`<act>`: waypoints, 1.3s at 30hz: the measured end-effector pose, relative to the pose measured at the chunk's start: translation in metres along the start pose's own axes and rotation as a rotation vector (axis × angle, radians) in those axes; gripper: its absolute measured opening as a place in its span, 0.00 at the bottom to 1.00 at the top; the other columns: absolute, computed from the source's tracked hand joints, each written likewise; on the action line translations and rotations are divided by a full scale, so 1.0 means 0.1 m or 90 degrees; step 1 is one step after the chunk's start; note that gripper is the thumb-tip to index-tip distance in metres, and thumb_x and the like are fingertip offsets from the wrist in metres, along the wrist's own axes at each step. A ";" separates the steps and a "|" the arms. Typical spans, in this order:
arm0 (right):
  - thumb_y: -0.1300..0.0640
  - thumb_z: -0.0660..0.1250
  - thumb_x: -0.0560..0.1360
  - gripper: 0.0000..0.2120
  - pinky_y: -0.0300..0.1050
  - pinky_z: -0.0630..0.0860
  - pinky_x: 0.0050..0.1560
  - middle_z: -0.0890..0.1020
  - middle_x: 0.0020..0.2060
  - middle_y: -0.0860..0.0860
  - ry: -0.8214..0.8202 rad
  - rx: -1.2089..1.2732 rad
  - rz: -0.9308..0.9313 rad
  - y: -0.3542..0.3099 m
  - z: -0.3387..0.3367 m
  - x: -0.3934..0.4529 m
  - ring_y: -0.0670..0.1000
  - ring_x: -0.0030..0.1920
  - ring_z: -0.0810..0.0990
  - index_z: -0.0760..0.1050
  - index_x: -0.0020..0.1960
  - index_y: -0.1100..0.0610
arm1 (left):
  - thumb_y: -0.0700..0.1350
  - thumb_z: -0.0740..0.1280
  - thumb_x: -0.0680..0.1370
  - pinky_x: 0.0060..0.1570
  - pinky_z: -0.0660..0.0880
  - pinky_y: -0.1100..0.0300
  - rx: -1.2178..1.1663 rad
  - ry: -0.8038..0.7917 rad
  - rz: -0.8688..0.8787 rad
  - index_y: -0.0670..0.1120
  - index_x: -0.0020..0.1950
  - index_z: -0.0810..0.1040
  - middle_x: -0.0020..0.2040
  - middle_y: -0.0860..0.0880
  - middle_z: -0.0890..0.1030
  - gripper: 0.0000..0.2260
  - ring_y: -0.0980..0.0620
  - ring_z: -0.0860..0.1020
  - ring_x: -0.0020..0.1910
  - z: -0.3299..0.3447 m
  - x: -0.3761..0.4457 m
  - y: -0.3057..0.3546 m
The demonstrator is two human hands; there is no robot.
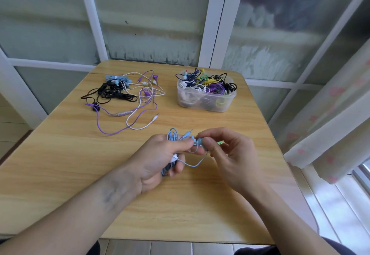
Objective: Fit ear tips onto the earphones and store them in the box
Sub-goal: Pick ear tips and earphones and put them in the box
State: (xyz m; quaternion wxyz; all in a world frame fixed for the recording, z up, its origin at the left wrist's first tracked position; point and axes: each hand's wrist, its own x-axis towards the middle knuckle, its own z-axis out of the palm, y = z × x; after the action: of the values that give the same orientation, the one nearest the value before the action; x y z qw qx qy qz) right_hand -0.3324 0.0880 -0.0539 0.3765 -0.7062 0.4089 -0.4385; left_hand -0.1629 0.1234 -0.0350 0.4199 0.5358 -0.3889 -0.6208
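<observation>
Blue earphones [174, 137] bundled in curled left hand [158, 160], one earbud [198, 141] pinched between right hand [228, 154] fingers [208, 142].

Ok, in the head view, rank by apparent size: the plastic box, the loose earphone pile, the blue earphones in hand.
1. Loose earphone pile, spread widest.
2. Plastic box, clearly narrower than the pile.
3. Blue earphones, bunched in the left hand and pinched by the right hand; partly hidden and nearer the camera.

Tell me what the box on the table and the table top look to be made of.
Box: looks like translucent, frosted plastic, since the coiled cables inside show dimly through its walls. Table top: pale wood grain with a soft sheen; whether solid wood or a printed laminate cannot be told from here.
</observation>
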 end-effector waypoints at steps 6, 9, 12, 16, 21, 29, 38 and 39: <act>0.62 0.71 0.77 0.11 0.48 0.78 0.44 0.85 0.42 0.44 0.021 0.009 -0.012 -0.01 -0.01 0.00 0.49 0.43 0.83 0.84 0.47 0.45 | 0.47 0.66 0.79 0.20 0.60 0.65 -0.073 0.009 -0.004 0.42 0.56 0.81 0.48 0.46 0.85 0.11 0.54 0.69 0.21 0.05 0.00 0.00; 0.62 0.71 0.76 0.12 0.45 0.79 0.42 0.86 0.44 0.39 0.009 -0.009 -0.009 -0.05 -0.02 0.00 0.49 0.42 0.84 0.84 0.46 0.44 | 0.48 0.65 0.79 0.20 0.59 0.65 -0.094 0.006 0.015 0.48 0.56 0.83 0.52 0.47 0.84 0.11 0.53 0.70 0.22 0.07 0.01 -0.02; 0.63 0.72 0.74 0.11 0.36 0.75 0.38 0.85 0.40 0.36 0.020 -0.029 -0.008 -0.07 -0.03 -0.01 0.47 0.36 0.82 0.85 0.45 0.47 | 0.48 0.65 0.79 0.20 0.60 0.65 -0.092 0.008 0.025 0.47 0.57 0.83 0.47 0.45 0.85 0.11 0.53 0.71 0.22 0.09 0.01 -0.04; 0.62 0.72 0.74 0.09 0.37 0.73 0.36 0.85 0.36 0.40 -0.036 -0.100 -0.001 -0.05 -0.07 0.00 0.47 0.36 0.80 0.84 0.44 0.47 | 0.42 0.64 0.80 0.21 0.65 0.65 -0.063 0.045 0.048 0.44 0.53 0.81 0.33 0.47 0.82 0.07 0.55 0.73 0.21 0.14 0.01 -0.09; 0.59 0.69 0.77 0.07 0.38 0.75 0.40 0.83 0.39 0.42 -0.067 -0.213 0.014 -0.03 -0.31 0.07 0.43 0.41 0.80 0.81 0.49 0.47 | 0.41 0.63 0.81 0.26 0.70 0.65 -0.014 0.074 0.091 0.41 0.53 0.81 0.36 0.47 0.82 0.08 0.55 0.74 0.26 0.10 0.05 -0.14; 0.45 0.75 0.70 0.06 0.36 0.74 0.37 0.81 0.35 0.42 -0.199 -0.390 0.057 0.01 -0.56 0.06 0.43 0.38 0.78 0.82 0.44 0.45 | 0.38 0.69 0.76 0.31 0.71 0.65 0.018 0.027 0.091 0.42 0.49 0.83 0.44 0.37 0.84 0.04 0.47 0.75 0.36 0.05 0.07 -0.14; 0.58 0.72 0.75 0.05 0.31 0.70 0.39 0.79 0.38 0.44 -0.124 -0.395 0.002 0.08 -0.42 0.10 0.43 0.37 0.77 0.80 0.42 0.49 | 0.35 0.64 0.79 0.29 0.76 0.61 0.014 -0.060 0.087 0.38 0.55 0.80 0.41 0.40 0.81 0.08 0.47 0.80 0.31 0.07 0.00 -0.11; 0.59 0.71 0.76 0.05 0.32 0.72 0.40 0.81 0.38 0.45 -0.109 -0.324 0.019 0.03 -0.42 0.09 0.43 0.37 0.78 0.79 0.43 0.51 | 0.35 0.63 0.80 0.28 0.75 0.60 0.032 -0.071 0.087 0.39 0.55 0.81 0.41 0.40 0.80 0.08 0.47 0.79 0.30 0.07 -0.01 -0.10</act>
State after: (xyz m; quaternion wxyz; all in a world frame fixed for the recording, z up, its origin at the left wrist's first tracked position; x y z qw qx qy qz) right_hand -0.3697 0.0718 -0.0397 0.2266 -0.8065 0.4830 -0.2548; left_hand -0.1707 0.1278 -0.0430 0.4256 0.4830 -0.4625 -0.6096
